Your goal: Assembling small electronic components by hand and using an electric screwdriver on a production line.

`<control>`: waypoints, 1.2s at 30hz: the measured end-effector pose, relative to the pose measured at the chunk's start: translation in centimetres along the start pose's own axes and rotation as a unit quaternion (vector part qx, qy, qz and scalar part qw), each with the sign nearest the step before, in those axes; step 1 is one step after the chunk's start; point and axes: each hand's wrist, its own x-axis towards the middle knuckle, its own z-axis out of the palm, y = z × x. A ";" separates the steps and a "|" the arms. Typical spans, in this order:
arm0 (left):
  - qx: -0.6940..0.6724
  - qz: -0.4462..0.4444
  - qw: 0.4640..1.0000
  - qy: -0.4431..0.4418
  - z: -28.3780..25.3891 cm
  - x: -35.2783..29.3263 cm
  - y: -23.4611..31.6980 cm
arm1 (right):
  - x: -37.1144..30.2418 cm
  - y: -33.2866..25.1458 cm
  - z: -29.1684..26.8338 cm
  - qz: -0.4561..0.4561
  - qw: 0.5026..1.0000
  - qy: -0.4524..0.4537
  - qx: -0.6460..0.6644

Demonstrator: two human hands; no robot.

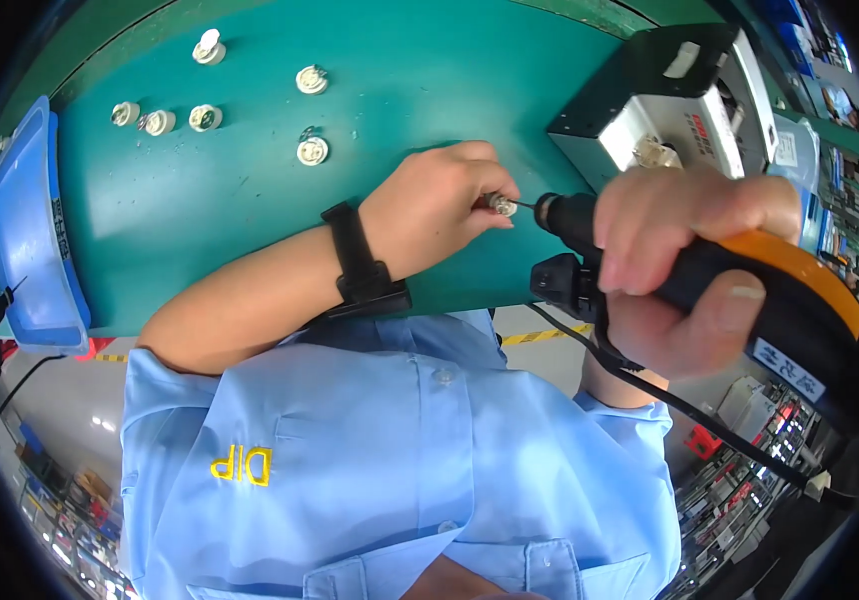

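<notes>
My right hand (pixel 685 235) is wrapped around a black electric screwdriver (pixel 575 215) with an orange stripe. Its thin bit points left and reaches a small round whitish part (pixel 503 206). That part is pinched between the thumb and fingers of my left hand (pixel 440 195), just above the green mat. Whether a screw sits at the bit's tip is too small to tell. Similar round white parts lie on the mat beyond my left forearm, among them one nearby (pixel 313 151) and one farther back (pixel 312 80).
At the far right stands a black box-shaped machine (pixel 640 75) with a silver front and small pieces at its opening. A blue plastic tray (pixel 72 270) lies along the mat's left edge. The screwdriver's black cable (pixel 690 405) loops below my right hand. The green mat (pixel 430 80) covers the table.
</notes>
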 end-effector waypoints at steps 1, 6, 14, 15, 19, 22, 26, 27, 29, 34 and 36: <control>0.007 -0.001 1.000 0.002 -0.1 0.1 0.0 | 0.0 -0.5 -0.2 -0.008 1.000 0.009 -0.001; 0.022 -0.009 1.000 0.017 0.3 -0.1 0.1 | 0.0 -3.4 -1.2 -0.052 0.997 0.054 -0.009; 0.037 0.005 0.999 -0.001 0.3 0.1 0.0 | 0.2 -4.3 -6.0 -0.057 0.991 0.092 -0.084; 0.037 0.006 0.999 -0.004 0.4 0.1 0.1 | 0.3 -3.9 -6.2 -0.048 0.991 0.087 -0.092; -0.027 -0.018 0.999 0.003 0.6 0.2 0.2 | 0.4 -3.2 -7.0 -0.038 0.997 0.049 -0.042; -0.040 -0.029 0.999 0.006 0.5 0.1 0.1 | 1.2 -3.2 -7.7 -0.009 0.999 0.037 -0.029; 0.011 -0.036 0.999 -0.010 0.2 0.1 0.2 | 3.0 -3.0 -9.4 0.056 0.996 0.073 0.022; 0.011 -0.037 0.999 -0.009 0.1 0.1 0.2 | 3.1 -2.9 -9.6 0.082 0.991 0.094 0.044; 0.016 -0.019 0.999 -0.021 0.0 0.2 0.3 | 2.3 -1.9 -8.4 0.072 0.991 0.106 0.035; -0.049 0.004 0.999 -0.018 0.0 0.1 -0.4 | -0.5 -0.7 -2.8 0.040 0.991 0.102 0.076; -0.031 0.004 0.999 -0.016 -0.1 0.0 -0.7 | -1.1 -0.1 -1.4 0.031 0.994 0.072 0.080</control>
